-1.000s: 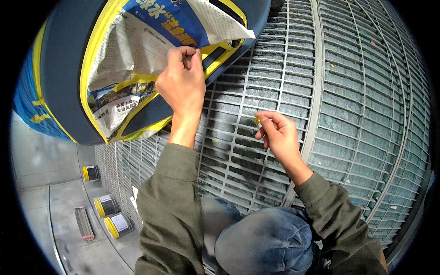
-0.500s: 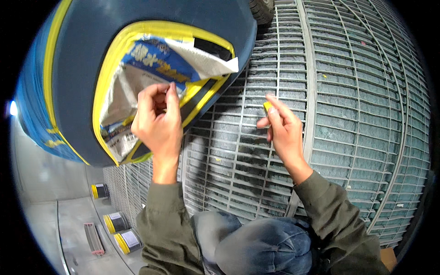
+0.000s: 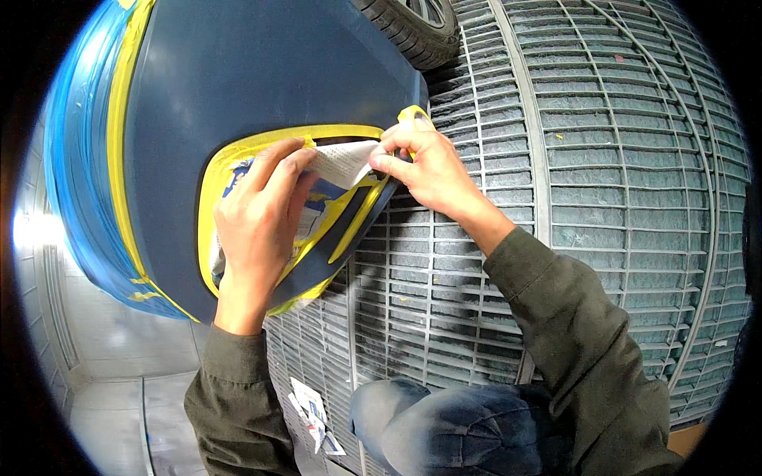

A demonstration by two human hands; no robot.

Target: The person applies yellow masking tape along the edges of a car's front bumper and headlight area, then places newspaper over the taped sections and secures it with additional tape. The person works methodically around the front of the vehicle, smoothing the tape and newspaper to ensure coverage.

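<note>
The left hand (image 3: 258, 218) lies flat on the newspaper (image 3: 341, 163) stuck inside a yellow tape (image 3: 238, 151) ring on the dark blue car panel (image 3: 254, 71). The right hand (image 3: 425, 166) pinches a white corner of the paper by the panel's edge — a bit of yellow tape sits on its fingertips. Below is a grey metal grate floor (image 3: 619, 174) — small printed paper scraps (image 3: 313, 412) lie near the knee (image 3: 444, 432).

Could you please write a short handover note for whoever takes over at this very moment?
Left hand: flat on the newspaper in the panel opening.
Right hand: pinching the newspaper's corner, a piece of yellow tape at its fingertips.
Done: yellow tape runs around most of the opening.
Left: the newspaper's upper right corner is loose, not taped.
</note>
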